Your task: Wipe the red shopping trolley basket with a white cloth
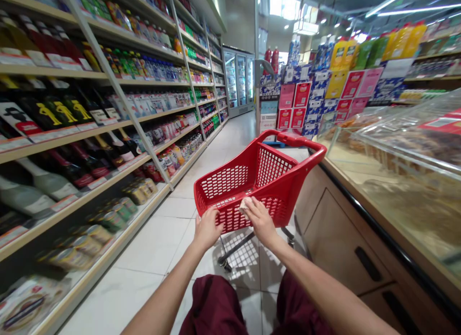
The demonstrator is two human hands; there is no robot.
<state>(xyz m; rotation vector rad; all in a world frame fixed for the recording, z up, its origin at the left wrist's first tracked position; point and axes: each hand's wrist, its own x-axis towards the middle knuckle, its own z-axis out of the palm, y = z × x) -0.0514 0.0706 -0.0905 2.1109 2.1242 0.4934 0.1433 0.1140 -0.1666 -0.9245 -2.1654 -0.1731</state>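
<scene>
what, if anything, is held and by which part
The right hand holds a cloth, bunched, partly under the fingers; whether the left hand grips the cart cannot be told.

By the left hand (208, 228), the cart (273, 185) is bright red, gridded with holes; the cloth (245, 208) under the right hand (262, 222) is off-white. Below both, the trousers (213, 306) are maroon; beyond, stacked cartons (301, 93) show red, pink, yellow and patterned blue-and-white.

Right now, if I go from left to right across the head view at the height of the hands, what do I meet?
Shelves, left hand, cloth, right hand, counter. The cart overlaps both hands, so I leave it out.
</scene>
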